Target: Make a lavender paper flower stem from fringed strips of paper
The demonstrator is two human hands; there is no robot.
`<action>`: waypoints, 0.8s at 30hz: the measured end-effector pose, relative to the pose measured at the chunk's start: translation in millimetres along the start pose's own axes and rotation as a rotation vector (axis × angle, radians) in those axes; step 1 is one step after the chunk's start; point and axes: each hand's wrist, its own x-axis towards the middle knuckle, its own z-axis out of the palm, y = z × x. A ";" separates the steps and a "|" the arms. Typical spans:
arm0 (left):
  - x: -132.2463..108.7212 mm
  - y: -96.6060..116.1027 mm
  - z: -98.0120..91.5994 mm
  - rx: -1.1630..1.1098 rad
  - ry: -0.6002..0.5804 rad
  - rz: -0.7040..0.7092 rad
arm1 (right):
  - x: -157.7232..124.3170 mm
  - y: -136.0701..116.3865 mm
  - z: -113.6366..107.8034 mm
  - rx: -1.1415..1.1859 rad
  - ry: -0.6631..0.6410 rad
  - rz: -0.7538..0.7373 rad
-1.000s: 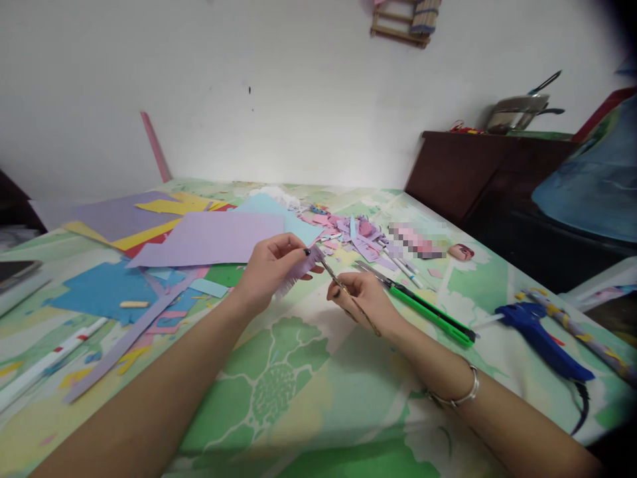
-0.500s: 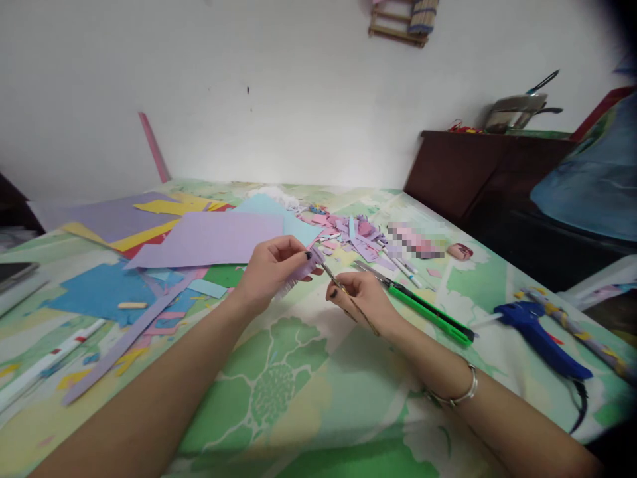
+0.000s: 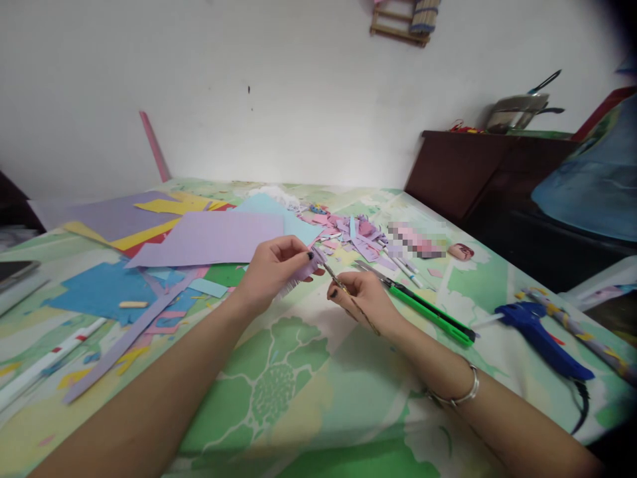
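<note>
My left hand (image 3: 271, 269) pinches a small lilac paper strip with a fringed edge (image 3: 298, 275) above the middle of the table. My right hand (image 3: 365, 299) is closed round small scissors (image 3: 332, 276), whose blades reach up to the strip's right end. Both hands hover just over the green flowered tablecloth (image 3: 279, 392).
Sheets of lilac (image 3: 209, 238), blue (image 3: 102, 291) and yellow paper lie to the left, with paper scraps (image 3: 355, 236) behind the hands. A green craft knife (image 3: 430, 312) and a blue glue gun (image 3: 540, 338) lie to the right. A dark cabinet (image 3: 472, 172) stands beyond the table's right edge.
</note>
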 end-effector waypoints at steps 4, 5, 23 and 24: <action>0.0 -0.4 -0.2 -0.004 -0.005 0.007 | 0.4 -0.3 -0.3 -0.009 0.007 -0.001; -0.1 -0.4 -0.3 -0.006 -0.007 0.009 | 0.5 0.0 -0.4 -0.014 0.010 -0.003; 0.2 -0.2 -0.4 -0.011 -0.006 -0.009 | 1.8 1.5 -0.8 -0.046 0.013 -0.011; 0.2 -0.3 -0.4 -0.013 -0.006 -0.011 | 1.7 1.1 -0.9 -0.047 0.016 -0.011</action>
